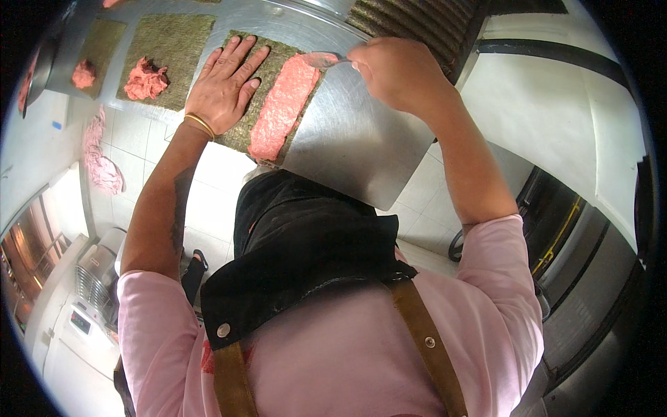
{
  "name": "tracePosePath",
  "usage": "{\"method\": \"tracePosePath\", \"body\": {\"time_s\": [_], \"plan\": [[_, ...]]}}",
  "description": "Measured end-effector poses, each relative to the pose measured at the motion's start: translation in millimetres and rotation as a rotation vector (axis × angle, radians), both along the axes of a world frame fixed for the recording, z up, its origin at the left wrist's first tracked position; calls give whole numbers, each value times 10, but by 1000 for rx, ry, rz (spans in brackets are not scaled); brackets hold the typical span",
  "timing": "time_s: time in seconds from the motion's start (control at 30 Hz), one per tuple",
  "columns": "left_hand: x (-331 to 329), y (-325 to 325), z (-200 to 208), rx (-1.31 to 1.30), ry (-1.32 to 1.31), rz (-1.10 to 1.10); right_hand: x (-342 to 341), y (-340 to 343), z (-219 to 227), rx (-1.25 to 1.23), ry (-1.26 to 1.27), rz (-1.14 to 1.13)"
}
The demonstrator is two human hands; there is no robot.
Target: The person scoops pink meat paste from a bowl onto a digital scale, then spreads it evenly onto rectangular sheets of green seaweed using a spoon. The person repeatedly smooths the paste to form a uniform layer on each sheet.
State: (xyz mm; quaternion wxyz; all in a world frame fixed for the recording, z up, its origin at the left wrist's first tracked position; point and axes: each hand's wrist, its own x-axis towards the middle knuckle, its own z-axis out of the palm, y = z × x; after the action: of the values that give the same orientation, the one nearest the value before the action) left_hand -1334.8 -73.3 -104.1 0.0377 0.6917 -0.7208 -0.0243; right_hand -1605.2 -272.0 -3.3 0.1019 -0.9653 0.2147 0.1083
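Note:
My left hand [224, 87] lies flat, fingers stretched, on a dark green nori sheet [240, 137]. Along the right side of that sheet runs a long flat band of pink minced paste [283, 108]. My right hand [397, 73] is closed around the handle of a metal spoon [338, 60]. The spoon's bowl touches the far end of the pink band, with some paste on it. Left of my left hand is a second nori sheet [174, 35] bearing a rough pink mound [146, 80]. Beyond it lies a third sheet [103, 43] with a smaller mound [84, 74].
Everything rests on a shiny metal worktop [361, 132] whose near edge is close to my apron. Dark ridged sheets [420, 28] stand beyond my right hand. A metal bowl [43, 76] shows at the far left. A pink cloth [102, 156] lies against the tiles below.

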Motion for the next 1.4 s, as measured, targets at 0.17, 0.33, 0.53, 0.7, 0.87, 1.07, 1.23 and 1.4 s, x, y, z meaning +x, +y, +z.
{"method": "tracePosePath", "body": {"time_s": [0.17, 0.33, 0.53, 0.7, 0.87, 1.07, 1.23, 1.4], "plan": [[1, -7, -2, -10, 12, -1, -240, 25, 207, -54, 30, 0], [-13, -20, 32, -3, 68, -8, -154, -34, 189, -62, -82, 17], [-9, -1, 7, -16, 28, -11, -129, 29, 156, -53, 95, 47], [-13, -17, 6, 8, -12, -2, -209, -16, 252, -80, -46, 49], [-6, -14, 2, -21, 21, -14, -19, -33, 85, -66, -50, 107], [-8, 2, 14, -23, 47, -3, -285, -19, 269, -107, 36, 58], [-23, -16, 48, -19, 68, -8, -349, 123, 129, -56, -143, 278], [-19, -5, 16, -15, 57, -3, -202, 184, 88, 43, -155, 373]]}}
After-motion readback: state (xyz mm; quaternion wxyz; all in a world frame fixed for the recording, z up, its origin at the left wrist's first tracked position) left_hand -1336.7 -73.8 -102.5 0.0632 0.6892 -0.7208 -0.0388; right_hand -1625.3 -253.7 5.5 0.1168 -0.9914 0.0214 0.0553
